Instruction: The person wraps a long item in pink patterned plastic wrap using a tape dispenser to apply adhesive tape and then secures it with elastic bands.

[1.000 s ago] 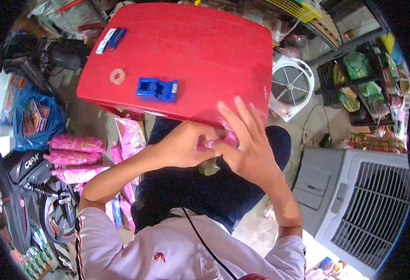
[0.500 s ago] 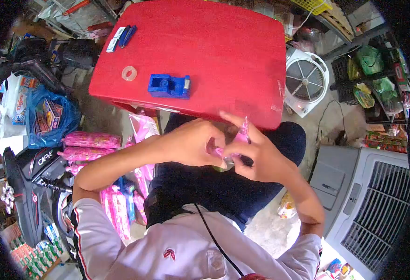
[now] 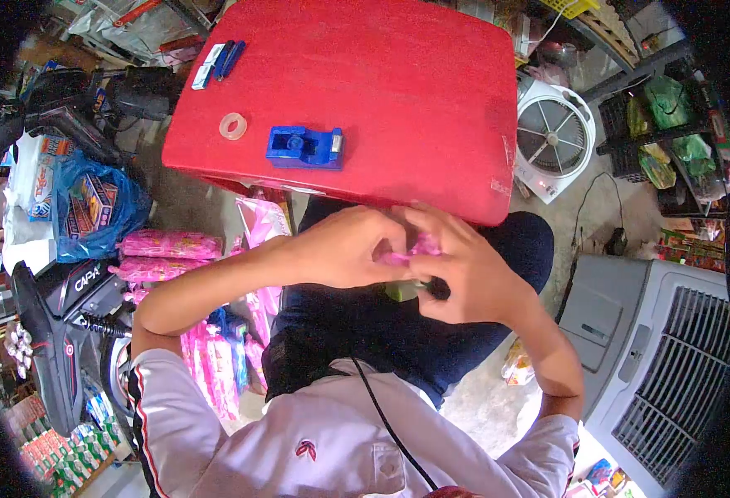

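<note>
My left hand [image 3: 344,249] and my right hand [image 3: 473,270] meet over my lap, just in front of the table edge. Between their fingers is a crumpled pink plastic wrapper [image 3: 423,246], pinched from both sides. Much of it is hidden by the fingers. A pale greenish piece [image 3: 400,290] shows below the hands; I cannot make out what it belongs to. On the red table [image 3: 382,75], beyond the hands, stand a blue tape dispenser [image 3: 304,148] and a roll of clear tape [image 3: 233,126].
Blue pens or cutters and small boxes [image 3: 207,66] lie at the table's far left. Pink packages [image 3: 170,245] are stacked on my left, near a motorbike [image 3: 49,349] and a blue bag [image 3: 99,207]. On my right are a fan [image 3: 552,137] and an air cooler [image 3: 656,357].
The pink tip that stuck up above my right hand is now folded down and bunched between both hands. My fingers have drawn in around it. The view has shifted slightly.
</note>
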### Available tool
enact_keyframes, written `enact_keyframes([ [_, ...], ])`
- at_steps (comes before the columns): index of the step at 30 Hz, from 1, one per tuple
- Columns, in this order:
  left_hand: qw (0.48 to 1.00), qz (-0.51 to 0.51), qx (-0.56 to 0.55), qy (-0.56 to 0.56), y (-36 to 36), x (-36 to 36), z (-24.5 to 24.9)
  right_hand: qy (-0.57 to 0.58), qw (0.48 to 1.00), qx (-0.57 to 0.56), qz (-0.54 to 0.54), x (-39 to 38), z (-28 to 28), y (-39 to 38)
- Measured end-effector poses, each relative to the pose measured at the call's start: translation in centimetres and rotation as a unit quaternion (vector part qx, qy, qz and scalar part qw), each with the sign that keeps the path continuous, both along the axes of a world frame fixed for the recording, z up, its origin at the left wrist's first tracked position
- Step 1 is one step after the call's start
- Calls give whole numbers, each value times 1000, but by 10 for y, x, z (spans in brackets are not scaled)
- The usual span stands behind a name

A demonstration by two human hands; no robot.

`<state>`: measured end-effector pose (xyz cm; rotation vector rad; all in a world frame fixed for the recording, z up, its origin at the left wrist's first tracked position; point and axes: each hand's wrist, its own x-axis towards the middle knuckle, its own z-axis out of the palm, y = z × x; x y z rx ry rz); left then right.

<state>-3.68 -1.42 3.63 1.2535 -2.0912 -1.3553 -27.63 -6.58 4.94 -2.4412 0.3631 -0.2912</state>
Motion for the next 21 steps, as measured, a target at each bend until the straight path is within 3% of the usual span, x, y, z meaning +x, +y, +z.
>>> enact_keyframes([
  [3,999,9,-47,12,3,2,0,-19,998,-52,-33,0,1,-3],
  [6,978,73,106,162,12,3,-9,-36,992,-110,-56,-1,-3,-4],
  [9,971,65,99,208,21,6,-17,-61,991,-104,-58,-1,-5,-1],
  [15,977,93,50,183,30,5,-27,-105,967,-226,-62,2,-15,5],
  [19,919,178,146,320,38,-10,-24,-206,943,-248,-82,13,-38,30],
  [21,923,203,154,289,41,-12,-31,-195,953,-203,-112,15,-33,35],
])
